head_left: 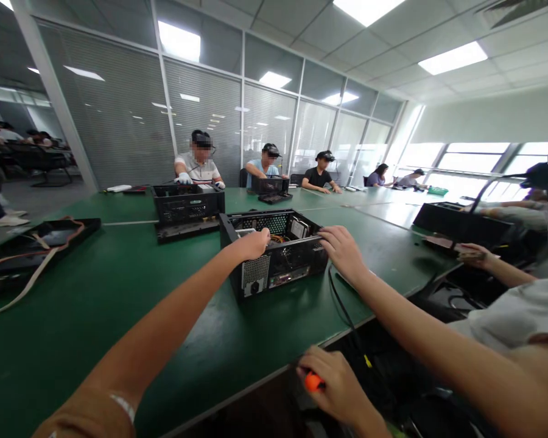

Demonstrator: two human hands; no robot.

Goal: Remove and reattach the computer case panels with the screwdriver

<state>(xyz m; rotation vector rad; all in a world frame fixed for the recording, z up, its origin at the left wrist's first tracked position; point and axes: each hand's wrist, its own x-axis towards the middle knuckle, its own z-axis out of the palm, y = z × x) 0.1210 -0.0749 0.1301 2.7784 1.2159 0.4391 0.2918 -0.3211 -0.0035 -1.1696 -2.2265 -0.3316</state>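
Note:
In front of me a black computer case [296, 252] lies on its side with its top open. Inside I see wires and a silver drive; the power supply grille faces me. My left hand [252, 244] is closed at the case's near left rim, with the fingertips over the opening; what it grips is hidden. Low, off the table's front edge, my right hand [335, 389] is closed around an orange-handled screwdriver [315, 382]. Only its handle end shows, not a blade. A co-worker's hand [344, 252] rests on the case's right rim, reaching in from the right.
A black tray-like panel [36, 243] with pale straps lies at the left. Beyond my case stands another open case [187, 207], with a gloved person behind it. A black cable [342, 298] hangs over the front edge. Co-workers sit across the green table [173, 340] and at right.

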